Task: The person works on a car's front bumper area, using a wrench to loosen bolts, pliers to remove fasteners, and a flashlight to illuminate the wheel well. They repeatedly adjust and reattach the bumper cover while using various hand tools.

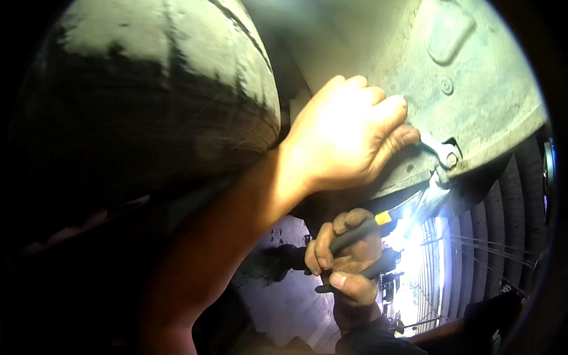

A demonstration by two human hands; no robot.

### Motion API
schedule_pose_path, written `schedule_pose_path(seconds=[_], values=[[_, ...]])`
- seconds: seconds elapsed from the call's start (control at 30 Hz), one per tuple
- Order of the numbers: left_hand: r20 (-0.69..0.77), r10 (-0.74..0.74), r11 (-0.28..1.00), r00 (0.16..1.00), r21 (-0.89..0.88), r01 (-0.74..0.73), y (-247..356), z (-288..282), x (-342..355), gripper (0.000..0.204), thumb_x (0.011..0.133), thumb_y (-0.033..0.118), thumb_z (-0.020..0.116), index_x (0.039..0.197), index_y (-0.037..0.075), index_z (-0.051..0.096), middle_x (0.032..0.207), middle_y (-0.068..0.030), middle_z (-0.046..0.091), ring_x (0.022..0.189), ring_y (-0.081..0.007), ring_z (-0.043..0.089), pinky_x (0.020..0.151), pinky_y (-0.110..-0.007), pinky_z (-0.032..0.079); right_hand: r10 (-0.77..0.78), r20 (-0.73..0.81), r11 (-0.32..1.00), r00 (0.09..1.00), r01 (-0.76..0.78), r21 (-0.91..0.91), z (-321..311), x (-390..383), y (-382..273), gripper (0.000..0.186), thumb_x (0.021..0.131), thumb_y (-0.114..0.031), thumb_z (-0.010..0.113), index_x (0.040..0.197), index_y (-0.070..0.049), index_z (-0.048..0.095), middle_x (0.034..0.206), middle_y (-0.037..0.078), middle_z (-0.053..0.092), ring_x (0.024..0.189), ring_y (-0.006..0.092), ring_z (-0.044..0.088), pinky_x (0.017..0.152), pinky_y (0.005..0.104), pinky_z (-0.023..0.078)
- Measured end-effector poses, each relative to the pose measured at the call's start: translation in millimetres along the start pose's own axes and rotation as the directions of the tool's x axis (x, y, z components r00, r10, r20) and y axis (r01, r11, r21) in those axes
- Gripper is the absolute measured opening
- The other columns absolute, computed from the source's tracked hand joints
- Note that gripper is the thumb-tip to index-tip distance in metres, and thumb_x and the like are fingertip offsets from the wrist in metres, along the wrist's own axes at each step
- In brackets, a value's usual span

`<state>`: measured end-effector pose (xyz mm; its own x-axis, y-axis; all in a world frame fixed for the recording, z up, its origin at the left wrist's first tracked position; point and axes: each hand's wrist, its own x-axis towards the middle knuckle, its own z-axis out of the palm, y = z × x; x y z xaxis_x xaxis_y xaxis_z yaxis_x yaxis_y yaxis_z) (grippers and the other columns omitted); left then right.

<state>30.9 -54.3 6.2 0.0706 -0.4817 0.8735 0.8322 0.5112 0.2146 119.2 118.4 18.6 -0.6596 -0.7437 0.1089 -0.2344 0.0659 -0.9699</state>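
Fingers of the left hand (346, 136) press together against a small silver wrench (436, 152), whose ring end sits on a bolt (452, 159) at the lower edge of a dusty grey metal panel (473, 77); only the tool's far end shows past the fingertips, so how firmly it is gripped cannot be told. Just below, the right hand (346, 260) is closed in a fist around the dark handles of a pair of pliers (390, 222), thumb laid across the lower handle, a yellow band marking where the grips end. The pliers' bright steel nose reaches up and to the right, meeting the underside of the panel's edge directly beneath the bolt and wrench. The wrench looks thin, polished and slightly curved, catching the strong light that falls on the left hand. To the left, well apart from the tools, bulges a worn, dirt-streaked tyre (154, 89), its lower half in deep shadow. Behind the right hand lies sunlit ground with ribbed dark sheeting (497, 236) at the right and glare that washes out detail near the pliers' jaws.
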Motion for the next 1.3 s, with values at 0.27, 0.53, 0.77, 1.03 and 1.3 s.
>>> schedule_pose_path(seconds=[0.27, 0.53, 0.77, 1.03, 1.3], values=[[-0.001, -0.036, 0.997, 0.999, -0.069, 0.036, -7, 3, 2, 0.026, 0.09, 0.026, 0.062, 0.075, 0.008, 0.052, 0.067, -0.0095, 0.05, 0.064, -0.0304, 0.049, 0.063, -0.04, 0.039, 0.05, -0.073, 0.998, 0.996, -0.046, 0.045, -10, -16, 12, 0.084, 0.064, -0.01, 0.065, 0.14, -0.003, 0.03, 0.082, 0.014, 0.051, 0.077, 0.0215, 0.055, 0.07, 0.0323, 0.049], [-0.016, -0.032, 0.999, 0.999, -0.032, 0.031, 0, -2, 5, 0.028, 0.089, 0.029, 0.063, 0.074, 0.008, 0.052, 0.066, -0.0103, 0.051, 0.064, -0.031, 0.049, 0.063, -0.04, 0.04, -0.037, -0.14, 0.999, 0.989, 0.037, -0.003, -8, -28, 10, 0.089, 0.063, -0.01, 0.068, 0.143, 0.001, 0.03, 0.1, 0.014, 0.052, 0.083, 0.0248, 0.058, 0.065, 0.0362, 0.053], [-0.032, -0.07, 0.994, 0.997, -0.086, 0.067, -2, 10, -2, 0.03, 0.09, 0.031, 0.061, 0.074, 0.007, 0.053, 0.062, -0.0126, 0.052, 0.061, -0.0342, 0.053, 0.06, -0.042, 0.042, 0.0, -0.156, 0.999, 0.988, -0.005, -0.031, -18, -44, 20, 0.087, 0.064, -0.009, 0.068, 0.142, 0.001, 0.032, 0.097, 0.017, 0.054, 0.08, 0.0241, 0.058, 0.067, 0.0342, 0.053], [-0.124, -0.254, 0.965, 0.959, -0.106, 0.241, 25, 20, -19, 0.035, 0.09, 0.034, 0.063, 0.074, 0.005, 0.051, 0.058, -0.0143, 0.053, 0.055, -0.0355, 0.056, 0.049, -0.043, 0.043, 0.079, -0.198, 0.993, 0.977, -0.094, -0.069, -24, -70, 41, 0.075, 0.068, -0.009, 0.067, 0.133, 0.005, 0.034, 0.087, 0.02, 0.056, 0.075, 0.0223, 0.057, 0.068, 0.0309, 0.05], [-0.042, -0.609, 0.788, 0.792, -0.139, 0.599, 81, 6, -20, 0.031, 0.093, 0.028, 0.061, 0.079, 0.004, 0.048, 0.05, -0.0145, 0.051, 0.046, -0.0374, 0.056, 0.042, -0.043, 0.041, 0.122, -0.251, 0.988, 0.96, -0.142, -0.063, -28, -92, 48, 0.075, 0.07, -0.006, 0.066, 0.137, 0.001, 0.033, 0.09, 0.016, 0.058, 0.072, 0.0233, 0.059, 0.061, 0.0317, 0.049]])
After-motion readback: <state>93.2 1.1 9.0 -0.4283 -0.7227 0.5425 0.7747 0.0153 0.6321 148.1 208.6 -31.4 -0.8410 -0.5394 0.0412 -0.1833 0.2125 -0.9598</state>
